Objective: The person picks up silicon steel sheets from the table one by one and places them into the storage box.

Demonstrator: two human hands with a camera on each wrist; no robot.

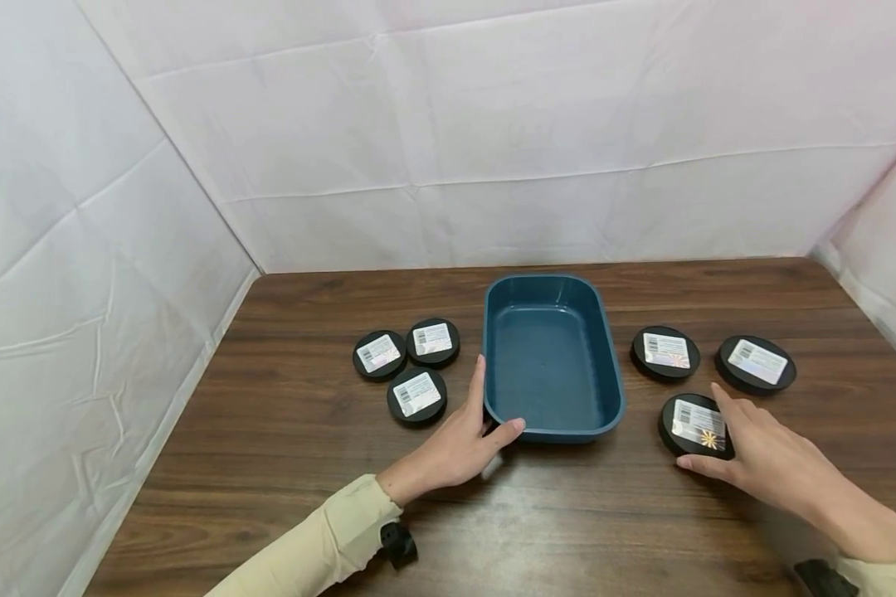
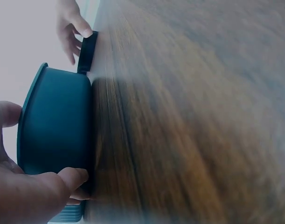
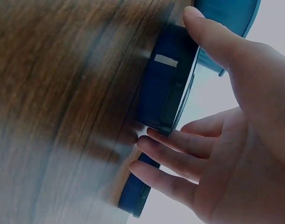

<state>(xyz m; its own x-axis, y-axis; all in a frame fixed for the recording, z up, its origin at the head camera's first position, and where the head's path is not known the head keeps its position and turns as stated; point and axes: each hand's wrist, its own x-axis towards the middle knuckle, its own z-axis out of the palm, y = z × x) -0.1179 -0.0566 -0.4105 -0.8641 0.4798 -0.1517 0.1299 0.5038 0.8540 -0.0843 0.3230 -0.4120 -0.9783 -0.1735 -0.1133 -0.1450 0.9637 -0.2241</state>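
Note:
My left hand [image 1: 455,444] grips the near left corner of a blue plastic bin [image 1: 548,356], thumb over its front rim and fingers along its left wall. In the left wrist view, the fingertips reach low on the bin's side. My right hand [image 1: 769,456] spans a flat, round black container [image 1: 694,425] with a white label and gold starburst. Its thumb lies at the near edge and its fingers at the far right. In the right wrist view, a strip of tape crosses this container's side [image 3: 156,84], and the fingers look fairly straight beside it.
Two similar round containers, one [image 1: 665,354] and another [image 1: 756,365], lie behind the right hand. Left of the bin sit three more: a near one [image 1: 416,396], a left one [image 1: 379,355] and a back one [image 1: 433,342]. White cloth [image 1: 493,149] encloses the wooden table [image 1: 306,464].

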